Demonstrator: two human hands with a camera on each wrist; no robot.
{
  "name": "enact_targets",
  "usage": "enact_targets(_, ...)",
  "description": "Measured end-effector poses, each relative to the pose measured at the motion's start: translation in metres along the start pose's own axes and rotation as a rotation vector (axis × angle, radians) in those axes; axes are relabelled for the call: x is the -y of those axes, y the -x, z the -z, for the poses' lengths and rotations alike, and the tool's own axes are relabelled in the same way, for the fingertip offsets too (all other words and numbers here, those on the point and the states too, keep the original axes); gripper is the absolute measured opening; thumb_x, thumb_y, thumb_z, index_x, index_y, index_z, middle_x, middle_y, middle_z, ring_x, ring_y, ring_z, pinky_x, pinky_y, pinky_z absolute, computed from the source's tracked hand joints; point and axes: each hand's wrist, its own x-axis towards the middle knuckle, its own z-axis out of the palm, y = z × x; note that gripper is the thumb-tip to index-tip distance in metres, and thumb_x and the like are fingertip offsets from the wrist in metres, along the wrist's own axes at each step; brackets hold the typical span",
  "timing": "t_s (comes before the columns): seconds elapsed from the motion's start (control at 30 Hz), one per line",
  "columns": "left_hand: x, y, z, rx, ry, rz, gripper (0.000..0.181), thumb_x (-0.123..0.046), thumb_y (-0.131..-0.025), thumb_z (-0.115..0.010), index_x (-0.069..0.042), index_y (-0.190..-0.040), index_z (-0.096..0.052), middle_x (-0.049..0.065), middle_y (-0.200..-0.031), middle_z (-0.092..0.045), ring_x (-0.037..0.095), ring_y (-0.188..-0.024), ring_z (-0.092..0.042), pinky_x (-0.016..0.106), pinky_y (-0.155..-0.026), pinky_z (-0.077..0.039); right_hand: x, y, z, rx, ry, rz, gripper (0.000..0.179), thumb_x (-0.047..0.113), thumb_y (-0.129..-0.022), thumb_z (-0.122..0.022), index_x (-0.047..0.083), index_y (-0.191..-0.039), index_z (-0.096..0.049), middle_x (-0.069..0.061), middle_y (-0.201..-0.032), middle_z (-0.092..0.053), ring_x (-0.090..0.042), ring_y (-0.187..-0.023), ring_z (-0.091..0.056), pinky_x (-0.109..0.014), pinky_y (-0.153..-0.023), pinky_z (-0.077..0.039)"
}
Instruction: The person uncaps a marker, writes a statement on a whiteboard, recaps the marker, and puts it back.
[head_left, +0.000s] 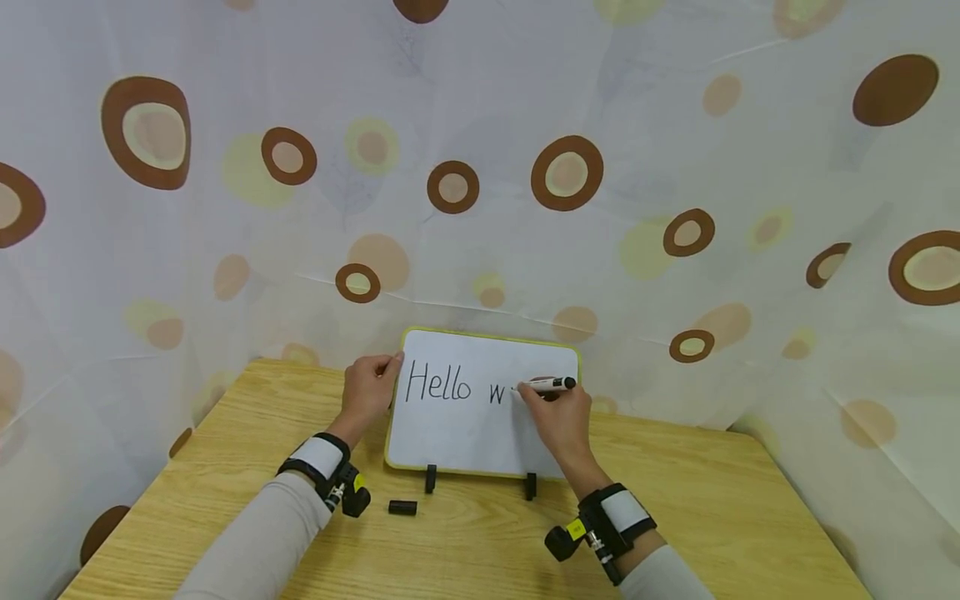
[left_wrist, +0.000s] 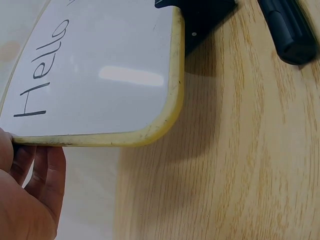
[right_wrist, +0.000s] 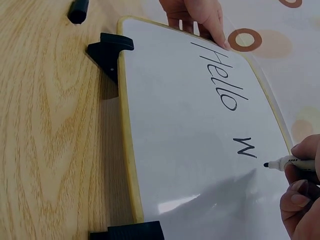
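A small whiteboard (head_left: 457,437) with a yellow frame leans back on the table, bearing the black handwriting "Hello w". My left hand (head_left: 367,389) pinches its left edge near the upper corner; in the left wrist view, the fingers (left_wrist: 50,172) go behind the frame. On the right, my right hand (head_left: 564,418) holds a white marker (head_left: 551,384) with a black end. Seen from the right wrist, the black marker tip (right_wrist: 266,165) points at the board just past the "w", seemingly slightly off the surface. Part of the board's right side is hidden behind the right hand.
Two black stand feet (head_left: 431,479) support the board's lower edge. A black marker cap (head_left: 402,507) lies on the wooden table (head_left: 465,550) in front of the left foot. Behind the table hangs a pale curtain (head_left: 495,250) with brown rings and spots.
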Motion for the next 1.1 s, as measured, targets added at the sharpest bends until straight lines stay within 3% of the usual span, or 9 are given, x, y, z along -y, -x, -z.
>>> enact_targets(0.37,0.0009,-0.0003,0.0004,-0.008,0.001,0.023,0.036,-0.032,-0.107,-0.056,-0.003,-0.106,-0.078,0.012,-0.093,-0.074,0.024,-0.081,-0.061,0.029,-0.064,-0.046,-0.003,0.0023,0.0005,0.017,-0.015,-0.016,0.012,0.015,-0.088,-0.081,0.006,-0.091,-0.074,-0.01,-0.086,-0.072,-0.019,-0.072,-0.064,-0.03,-0.063,-0.051)
enact_targets(1.1,0.0011,-0.0017,-0.0027,-0.019,-0.007,-0.005,0.037,-0.032,-0.107,-0.057,-0.003,-0.103,-0.079,0.012,-0.091,-0.074,0.024,-0.078,-0.06,0.03,-0.062,-0.044,-0.0038,0.0043,0.0004,0.027,-0.018,-0.043,0.013,0.016,-0.088,-0.082,0.006,-0.093,-0.076,-0.01,-0.088,-0.073,-0.02,-0.073,-0.065,-0.03,-0.064,-0.052)
